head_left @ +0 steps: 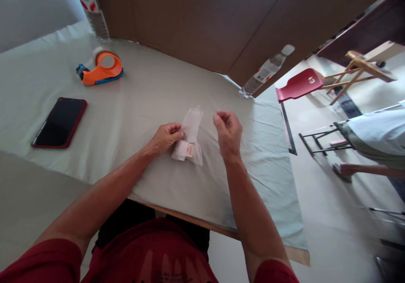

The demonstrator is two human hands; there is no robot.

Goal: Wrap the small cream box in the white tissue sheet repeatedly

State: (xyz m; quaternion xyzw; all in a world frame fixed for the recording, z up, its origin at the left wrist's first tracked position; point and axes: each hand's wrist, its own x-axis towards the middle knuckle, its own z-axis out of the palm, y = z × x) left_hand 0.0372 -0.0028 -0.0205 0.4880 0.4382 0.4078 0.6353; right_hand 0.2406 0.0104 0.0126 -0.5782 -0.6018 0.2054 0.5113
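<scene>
A strip of whitish, see-through plastic wrap [191, 122] lies on the cloth-covered table in front of me. Bundled at its near end is a small pale box [189, 150] with red print, partly covered by the plastic. My left hand [165, 139] pinches the left edge of the wrap between thumb and fingers. To the right of the wrap and apart from it, my right hand [228, 131] is closed, fingertips curled against the thumb. Whatever may be between those fingers cannot be made out.
An orange tape dispenser [103, 69] and a dark phone [59, 122] with a red edge lie to the left. Water bottles [95, 15] [265, 73] stand by a brown cardboard panel [190, 17]. Beyond the table's right edge are a red chair [300, 84] and a seated person [376, 135].
</scene>
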